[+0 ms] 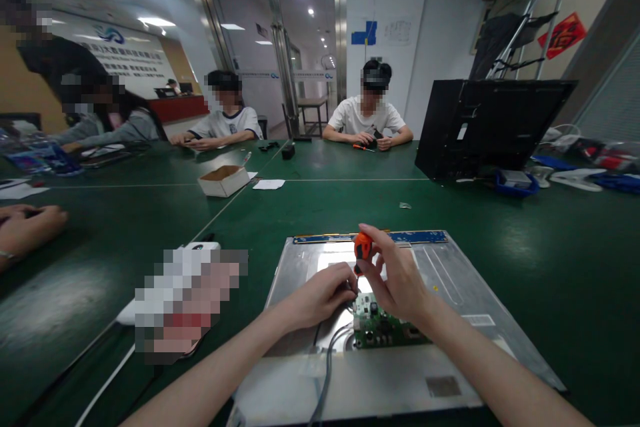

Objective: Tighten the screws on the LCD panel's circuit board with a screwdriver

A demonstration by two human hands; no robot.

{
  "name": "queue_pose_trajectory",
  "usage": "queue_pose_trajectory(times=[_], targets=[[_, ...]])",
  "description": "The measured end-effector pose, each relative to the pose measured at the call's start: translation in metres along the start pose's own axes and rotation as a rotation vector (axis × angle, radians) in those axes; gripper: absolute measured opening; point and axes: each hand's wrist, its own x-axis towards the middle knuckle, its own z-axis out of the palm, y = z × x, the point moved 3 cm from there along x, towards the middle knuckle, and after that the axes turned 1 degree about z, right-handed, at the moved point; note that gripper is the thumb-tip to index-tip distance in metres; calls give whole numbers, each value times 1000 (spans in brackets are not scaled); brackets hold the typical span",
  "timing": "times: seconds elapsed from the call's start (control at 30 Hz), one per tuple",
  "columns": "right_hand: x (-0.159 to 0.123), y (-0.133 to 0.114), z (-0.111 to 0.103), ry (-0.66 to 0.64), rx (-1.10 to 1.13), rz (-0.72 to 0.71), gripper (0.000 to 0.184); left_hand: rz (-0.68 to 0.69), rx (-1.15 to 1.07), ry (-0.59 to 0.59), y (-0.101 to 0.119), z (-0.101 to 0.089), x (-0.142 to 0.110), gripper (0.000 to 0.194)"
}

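My right hand [403, 277] grips an orange and black screwdriver [363, 248] by its handle, upright with the tip pointing down. Beneath it lies a green circuit board [383, 327] on the metal back of a flat display panel [440, 287]. Close to the screwdriver's tip, my left hand [325, 293] is closed, its fingertips pinched together at the board's upper left corner. Whatever those fingertips hold is too small or hidden to make out. A grey cable [327, 373] runs from the board's left side toward me over the panel.
Left of the panel lie a white device [195, 247] and a pixelated phone-like object [210, 307] with cables. Farther back stand a small open box [223, 181] and a black monitor housing [480, 127]. Several people sit around the green table [350, 197]; another person's hand [33, 223] rests at left.
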Motion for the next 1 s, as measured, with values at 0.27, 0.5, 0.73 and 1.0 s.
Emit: queue_pose_trajectory(times=[0.27, 0.5, 0.73, 1.0], targets=[[2, 0, 0, 2, 51, 5, 47, 22, 3, 0, 3, -2, 0, 6], [1, 2, 1, -3, 5, 15, 42, 16, 9, 3, 1, -2, 1, 6], [-2, 4, 3, -29, -8, 35, 46, 15, -11, 0, 3, -3, 1, 5], [-2, 5, 4, 2, -19, 35, 44, -1, -26, 11, 4, -3, 0, 7]])
